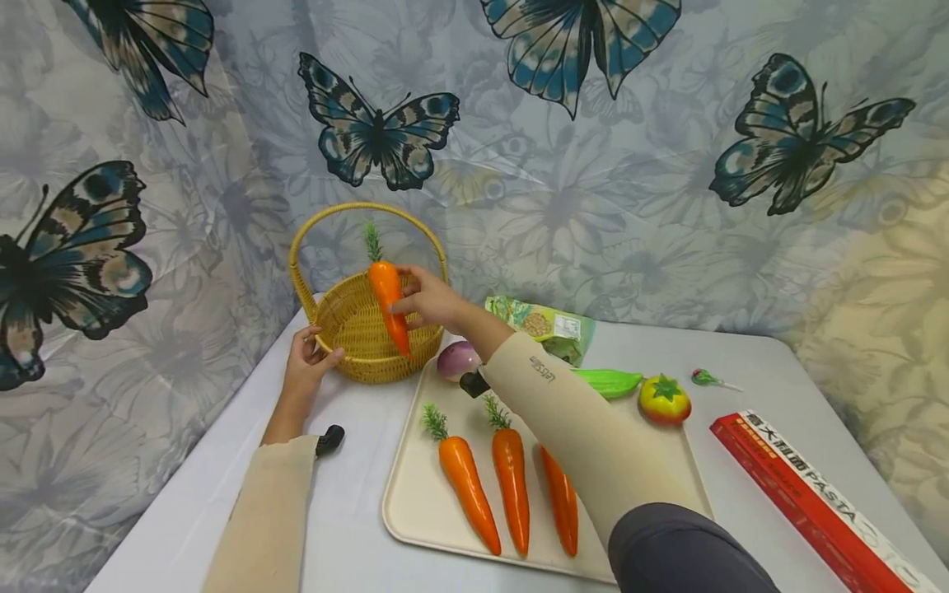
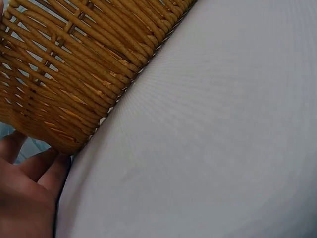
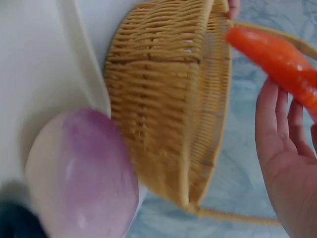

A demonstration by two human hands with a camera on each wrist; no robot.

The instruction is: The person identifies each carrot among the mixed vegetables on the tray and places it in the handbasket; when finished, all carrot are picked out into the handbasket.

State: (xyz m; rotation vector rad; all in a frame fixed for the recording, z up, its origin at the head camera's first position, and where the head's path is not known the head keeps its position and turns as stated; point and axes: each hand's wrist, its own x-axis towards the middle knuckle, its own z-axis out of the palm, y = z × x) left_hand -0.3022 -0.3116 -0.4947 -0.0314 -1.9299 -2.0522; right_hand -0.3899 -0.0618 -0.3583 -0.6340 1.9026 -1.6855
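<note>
My right hand [image 1: 433, 301] pinches an orange carrot [image 1: 387, 288] with a green leafy top, holding it above the yellow wicker basket [image 1: 374, 371]. The carrot's tip points down and its leaves stand up near the handle. In the right wrist view, the carrot [image 3: 277, 59] lies across the fingertips. My left hand [image 1: 304, 375] holds the basket's near left side. In the left wrist view, its fingers [image 2: 47, 168] touch the woven wall [image 2: 74, 69]. Three more carrots, such as one [image 1: 470, 490] at the left, lie on a cream tray [image 1: 400, 502]; my right sleeve partly covers one.
A purple-and-white turnip-like vegetable [image 1: 457, 361], a green vegetable [image 1: 611, 382] and a red-yellow tomato-like item [image 1: 664, 400] are on the tray. Behind it lies a green packet [image 1: 541, 323]. To the right are a small wrapped stick item [image 1: 708, 378] and a red pasta box [image 1: 808, 502].
</note>
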